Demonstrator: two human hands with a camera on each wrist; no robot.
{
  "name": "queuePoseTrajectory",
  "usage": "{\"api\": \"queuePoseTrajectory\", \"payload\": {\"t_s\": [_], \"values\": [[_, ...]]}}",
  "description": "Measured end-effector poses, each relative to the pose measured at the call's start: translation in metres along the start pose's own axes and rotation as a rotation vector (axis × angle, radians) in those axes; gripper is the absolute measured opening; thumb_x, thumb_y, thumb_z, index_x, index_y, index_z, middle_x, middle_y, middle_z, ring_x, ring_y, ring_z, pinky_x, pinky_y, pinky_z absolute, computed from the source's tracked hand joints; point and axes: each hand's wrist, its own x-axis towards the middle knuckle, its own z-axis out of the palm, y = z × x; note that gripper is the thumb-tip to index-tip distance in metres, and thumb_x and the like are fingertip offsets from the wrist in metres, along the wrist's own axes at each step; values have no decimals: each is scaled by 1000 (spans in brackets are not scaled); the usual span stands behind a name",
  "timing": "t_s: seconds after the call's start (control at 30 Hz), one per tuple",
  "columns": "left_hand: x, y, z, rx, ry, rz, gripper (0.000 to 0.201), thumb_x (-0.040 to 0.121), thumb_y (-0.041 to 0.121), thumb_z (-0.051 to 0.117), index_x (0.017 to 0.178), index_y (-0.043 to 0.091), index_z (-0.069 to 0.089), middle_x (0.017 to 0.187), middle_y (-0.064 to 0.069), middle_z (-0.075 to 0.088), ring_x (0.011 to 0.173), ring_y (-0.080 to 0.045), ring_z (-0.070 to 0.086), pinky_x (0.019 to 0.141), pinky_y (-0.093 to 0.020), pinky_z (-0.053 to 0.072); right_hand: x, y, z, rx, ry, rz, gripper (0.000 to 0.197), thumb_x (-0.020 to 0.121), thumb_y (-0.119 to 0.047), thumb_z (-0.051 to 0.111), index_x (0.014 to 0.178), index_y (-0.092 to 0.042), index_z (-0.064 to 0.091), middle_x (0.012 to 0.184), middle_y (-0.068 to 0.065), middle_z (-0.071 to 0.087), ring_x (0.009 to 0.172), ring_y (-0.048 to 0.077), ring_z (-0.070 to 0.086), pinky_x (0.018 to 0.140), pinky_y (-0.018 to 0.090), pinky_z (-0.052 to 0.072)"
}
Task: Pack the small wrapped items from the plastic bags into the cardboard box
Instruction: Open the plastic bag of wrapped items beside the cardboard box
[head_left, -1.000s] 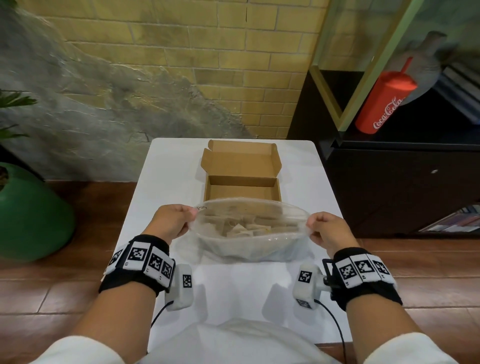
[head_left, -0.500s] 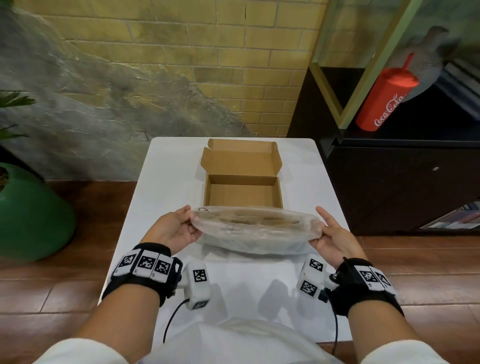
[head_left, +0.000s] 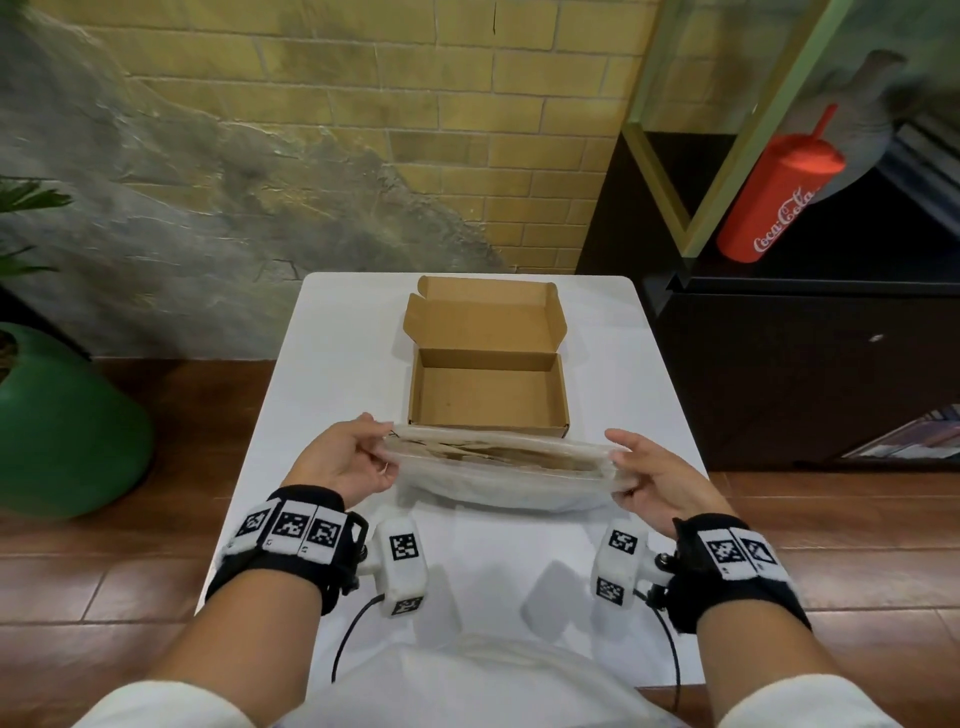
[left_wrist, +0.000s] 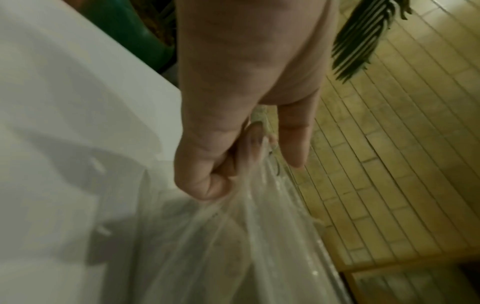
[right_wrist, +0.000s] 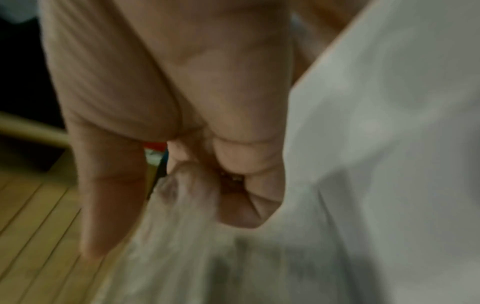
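A person at a white table (head_left: 332, 364) holds a clear plastic bag (head_left: 498, 483) stretched between both hands, just in front of an open cardboard box (head_left: 488, 395) that stands empty with its lid flap raised; the left hand (head_left: 345, 460) pinches the bag's left end with curled fingers, and the right hand (head_left: 652, 480) grips the right end the same way, index finger extended. Small wrapped items (head_left: 493, 454) show dimly through the film, bunched along the top. The bag looks soft, thin and probably slippery, sagging in the middle under a light load, so the ends or the mouth seem the surest places to hold while tipping it toward the box; a loose grip could let the items spill onto the table
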Motion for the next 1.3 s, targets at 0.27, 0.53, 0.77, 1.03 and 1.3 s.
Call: {"api": "queuePoseTrajectory", "payload": {"t_s": [0.27, 0.53, 0.77, 1.03, 1.3], "values": [[-4, -1, 13, 784, 222, 380, 26, 81, -6, 55, 98, 14, 56, 100, -12, 56, 77, -19, 48, 61, -22, 37, 10, -8, 8, -802, 230, -222, 17, 85, -2, 57, 82, -16, 66, 83, 3, 62, 70, 13, 51, 61, 21, 37], [-31, -15, 45, 1270, 312, 777, 14, 85, 9, 54, 92, 21, 57, 97, -6, 55, 81, -20, 54, 65, -24, 42, 10, -28, 48, -1273, 109, -384, 38, 90, -5, 50, 125, -19, 55, 136, 5, 48, 120, 26, 51, 94, 26, 38], [-42, -52, 52, 1548, -278, 249, 17, 94, 30, 49, 99, 19, 60, 57, 5, 64, 46, -6, 52, 55, -22, 39, 23, -30, 91, -1595, -174, -330, 30, 90, -23, 54, 119, -21, 61, 137, 3, 45, 129, 24, 39, 105, 34, 29], [-38, -40, 40, 1484, -170, 90, 27, 90, 24, 55, 70, 8, 62, 65, -5, 67, 50, -10, 58, 47, -16, 40, 19, -24, 105, -1474, -233, -241, 36, 89, -12, 50, 124, -17, 58, 137, 2, 50, 127, 20, 44, 103, 29, 34], [-50, 19, 26, 1529, 149, 136, 26, 84, 12, 61, 59, 7, 58, 47, -2, 54, 33, -8, 43, 41, -16, 33, 4, -18, 133, -1222, -422, -249, 43, 86, 0, 48, 122, -21, 60, 137, 3, 51, 103, 17, 54, 87, 24, 41]]}}
